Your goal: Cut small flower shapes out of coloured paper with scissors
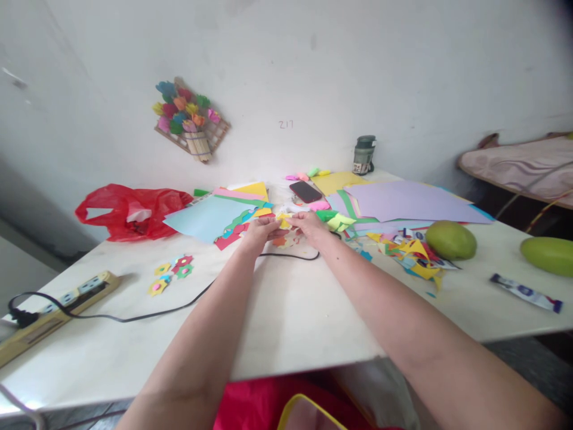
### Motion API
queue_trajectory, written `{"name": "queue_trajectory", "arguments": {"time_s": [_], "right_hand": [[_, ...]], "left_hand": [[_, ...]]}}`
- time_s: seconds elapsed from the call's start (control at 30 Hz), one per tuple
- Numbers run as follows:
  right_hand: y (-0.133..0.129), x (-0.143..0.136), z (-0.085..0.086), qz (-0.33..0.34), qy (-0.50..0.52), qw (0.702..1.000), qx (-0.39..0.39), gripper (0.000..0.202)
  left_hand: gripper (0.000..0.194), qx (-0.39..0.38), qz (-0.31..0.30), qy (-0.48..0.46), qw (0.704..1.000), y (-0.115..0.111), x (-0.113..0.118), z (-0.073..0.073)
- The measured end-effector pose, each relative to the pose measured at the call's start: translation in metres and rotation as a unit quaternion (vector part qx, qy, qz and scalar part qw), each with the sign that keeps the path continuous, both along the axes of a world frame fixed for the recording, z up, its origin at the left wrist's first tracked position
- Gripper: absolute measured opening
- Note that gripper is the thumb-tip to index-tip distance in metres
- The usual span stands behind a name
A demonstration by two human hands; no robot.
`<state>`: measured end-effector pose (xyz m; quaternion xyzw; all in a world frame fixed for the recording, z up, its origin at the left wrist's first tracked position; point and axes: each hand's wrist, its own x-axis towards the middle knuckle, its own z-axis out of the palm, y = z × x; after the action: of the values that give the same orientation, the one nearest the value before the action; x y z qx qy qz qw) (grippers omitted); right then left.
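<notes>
Leaning over the table (295,322), I judge my work partway along; the purple sheet (403,200) to my right and the blue sheet (206,216) to my left look largely whole, so there seems plenty of paper uncut; the scraps (416,254) heaped near the purple sheet suggest much cutting is done; my left hand (262,232) and right hand (312,226) meet around the table's middle, fingers of both in a pinch; the flowers (156,287), red, green, blue and yellow, lie clustered to the left, apart from my hands, some with a pink centre, and I take those as finished; the yellow piece (284,221), small between my fingertips, is not yet among them; its exact shape I cannot tell.
</notes>
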<state>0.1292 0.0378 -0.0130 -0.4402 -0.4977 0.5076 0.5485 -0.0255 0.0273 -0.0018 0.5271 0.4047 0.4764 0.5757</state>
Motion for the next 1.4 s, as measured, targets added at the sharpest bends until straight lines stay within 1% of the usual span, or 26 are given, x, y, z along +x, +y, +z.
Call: {"name": "queue_trajectory", "arguments": {"time_s": [0.07, 0.2, 0.33, 0.4, 0.53, 0.67, 0.73, 0.8, 0.83, 0.87, 0.9, 0.93, 0.97, 1.0, 1.03, 1.07, 1.1, 1.13, 1.17, 1.23, 1.4], "right_hand": [[0.000, 0.000, 0.001, -0.002, -0.003, 1.000, -0.005, 0.014], [-0.002, -0.001, 0.002, -0.006, -0.007, 1.000, -0.007, 0.017], [-0.005, -0.001, 0.004, 0.001, -0.015, 1.000, -0.014, 0.012], [-0.007, -0.001, 0.005, 0.004, -0.019, 1.000, -0.013, 0.012], [-0.011, -0.002, 0.008, 0.007, -0.025, 1.000, -0.013, 0.012], [-0.012, 0.000, 0.013, 0.032, -0.015, 0.999, -0.015, 0.014], [-0.010, 0.004, 0.017, 0.026, -0.036, 0.999, 0.004, 0.015], [-0.007, 0.013, 0.023, -0.004, -0.116, 0.993, 0.009, 0.012], [-0.006, 0.018, 0.027, -0.030, -0.177, 0.984, 0.008, 0.009], [-0.005, 0.024, 0.031, -0.053, -0.249, 0.967, 0.013, 0.006], [-0.004, 0.030, 0.036, -0.067, -0.328, 0.942, 0.020, 0.005], [-0.005, 0.036, 0.042, -0.069, -0.406, 0.911, 0.023, 0.005], [-0.007, 0.042, 0.049, -0.070, -0.487, 0.870, 0.026, 0.005], [-0.009, 0.047, 0.056, -0.063, -0.562, 0.824, 0.030, 0.004], [-0.013, 0.050, 0.063, -0.046, -0.626, 0.779, 0.017, 0.006], [-0.017, 0.053, 0.069, -0.020, -0.672, 0.740, -0.003, 0.009], [-0.021, 0.055, 0.075, 0.014, -0.705, 0.709, -0.032, 0.012], [-0.025, 0.056, 0.080, 0.053, -0.724, 0.684, -0.075, 0.016], [-0.029, 0.056, 0.083, 0.076, -0.733, 0.670, -0.087, 0.021], [-0.034, 0.054, 0.085, 0.103, -0.748, 0.649, -0.090, 0.028], [-0.032, 0.048, 0.076, 0.117, -0.772, 0.620, -0.079, 0.044]], "left_hand": [[0.036, -0.015, 0.004, -0.018, 1.000, -0.002, 0.002, 0.003], [0.044, -0.052, 0.034, -0.033, 0.997, -0.005, 0.005, 0.008], [0.034, -0.029, 0.004, -0.003, 1.000, -0.005, 0.004, 0.006], [0.032, -0.017, -0.003, 0.005, 1.000, -0.005, 0.003, 0.004], [0.034, -0.007, 0.006, 0.010, 1.000, -0.004, 0.002, 0.002], [0.033, -0.003, 0.024, 0.010, 1.000, -0.002, 0.003, 0.003], [0.031, -0.005, 0.037, 0.009, 0.999, -0.001, 0.003, 0.003], [0.029, -0.008, 0.049, 0.005, 0.999, 0.001, 0.003, 0.002], [0.029, -0.008, 0.054, 0.002, 0.999, 0.001, 0.003, 0.001], [0.029, -0.005, 0.057, -0.003, 0.998, 0.002, 0.002, 0.000], [0.030, -0.002, 0.057, -0.007, 0.998, 0.003, 0.002, -0.001], [0.030, 0.000, 0.055, -0.010, 0.998, 0.003, 0.002, -0.001], [0.031, 0.002, 0.052, -0.012, 0.999, 0.004, 0.002, -0.002], [0.031, 0.003, 0.051, -0.012, 0.999, 0.004, 0.002, -0.003], [0.031, 0.003, 0.051, -0.010, 0.999, 0.004, 0.002, -0.003], [0.030, 0.001, 0.051, -0.006, 0.999, 0.003, 0.003, -0.002], [0.030, -0.003, 0.054, -0.003, 0.999, 0.003, 0.003, -0.002], [0.029, -0.006, 0.057, 0.000, 0.998, 0.002, 0.004, -0.001], [0.028, -0.010, 0.060, 0.001, 0.998, 0.001, 0.004, 0.000], [0.026, -0.015, 0.065, -0.003, 0.998, 0.000, 0.005, 0.001], [0.024, -0.016, 0.072, -0.020, 0.997, -0.002, 0.006, 0.002]]}}
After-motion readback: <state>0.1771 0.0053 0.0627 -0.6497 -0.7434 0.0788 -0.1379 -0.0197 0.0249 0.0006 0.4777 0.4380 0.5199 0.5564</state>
